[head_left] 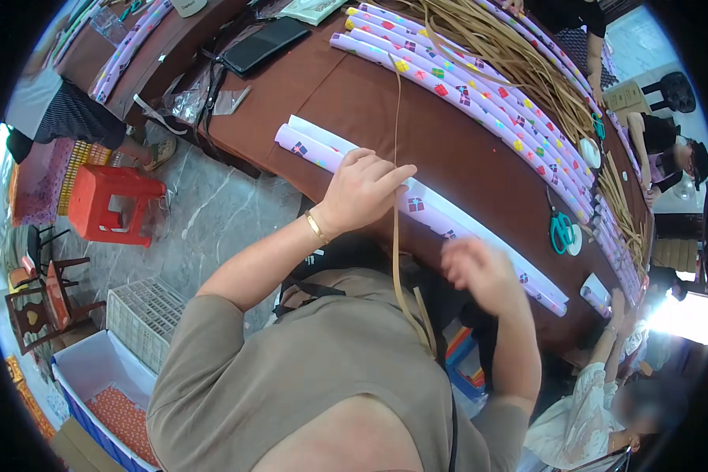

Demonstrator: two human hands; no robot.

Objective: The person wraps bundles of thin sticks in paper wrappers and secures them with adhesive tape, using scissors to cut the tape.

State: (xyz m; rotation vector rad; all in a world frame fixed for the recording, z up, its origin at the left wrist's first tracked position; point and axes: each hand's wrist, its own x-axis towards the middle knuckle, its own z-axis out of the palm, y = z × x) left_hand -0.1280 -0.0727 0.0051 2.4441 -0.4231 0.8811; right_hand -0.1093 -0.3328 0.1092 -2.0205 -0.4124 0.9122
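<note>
A rolled sheet of lilac wrapping paper (pixel 440 223) printed with small gift boxes lies across the table edge in front of me. My left hand (pixel 363 189), with a gold bracelet at the wrist, is over the roll. Its fingers are pressed together at a narrow tan strip (pixel 397 252), which crosses the roll and hangs down by my body. The exact grip is partly hidden behind the fingers. My right hand (pixel 484 275) is above the right part of the roll. Its fingers look curled but are smeared by motion, and nothing clear shows in them.
Several finished-looking patterned rolls (pixel 464 94) lie farther back, beside a pile of tan strips (pixel 488 39). Teal-handled scissors (pixel 560 230) lie on the brown tablecloth (pixel 346 94) at right. A black phone (pixel 266 46) is at upper left. A red stool (pixel 114 204) stands on the floor. Other people work around the table.
</note>
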